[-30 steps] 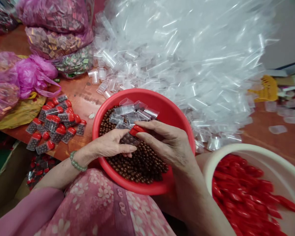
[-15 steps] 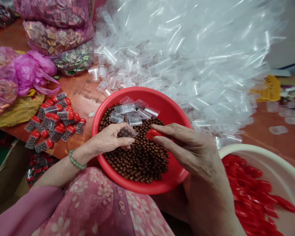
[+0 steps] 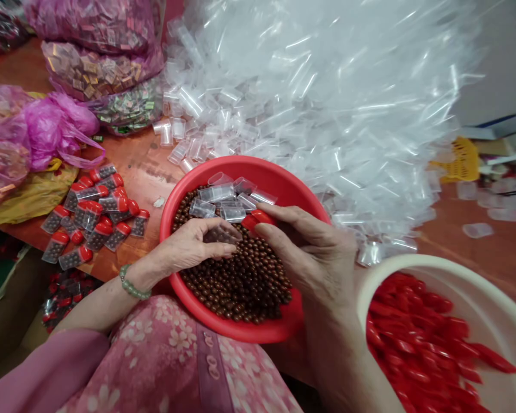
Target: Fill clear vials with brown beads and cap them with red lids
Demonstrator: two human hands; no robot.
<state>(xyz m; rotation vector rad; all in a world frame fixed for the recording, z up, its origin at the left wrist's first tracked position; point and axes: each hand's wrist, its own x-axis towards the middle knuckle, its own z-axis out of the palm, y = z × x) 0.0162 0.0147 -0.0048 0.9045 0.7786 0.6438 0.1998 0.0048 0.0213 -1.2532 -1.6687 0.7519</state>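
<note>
My left hand point(image 3: 198, 244) is closed around a clear plastic container point(image 3: 222, 234) with brown beads inside, its mouth facing right. Close to that mouth, my right hand point(image 3: 301, 246) pinches a red cap point(image 3: 258, 219) between thumb and fingers. Cap and container look nearly touching; whether they meet I cannot tell. Both hands are above a red basin point(image 3: 236, 331) that holds many small round brown beads point(image 3: 241, 287). Several empty clear containers point(image 3: 217, 193) lie on the beads at the basin's far side.
Capped, filled containers point(image 3: 97, 212) lie on the table at left, beside pink plastic bags point(image 3: 60, 126). Behind the basin rises a big heap of clear containers point(image 3: 327, 103). A white tub point(image 3: 430, 261) of red caps point(image 3: 421, 344) stands at right, a yellow basket point(image 3: 460, 160) farther back.
My right hand has moved left with the red cap, up to the container's mouth. My left hand holds the container in nearly the same place.
</note>
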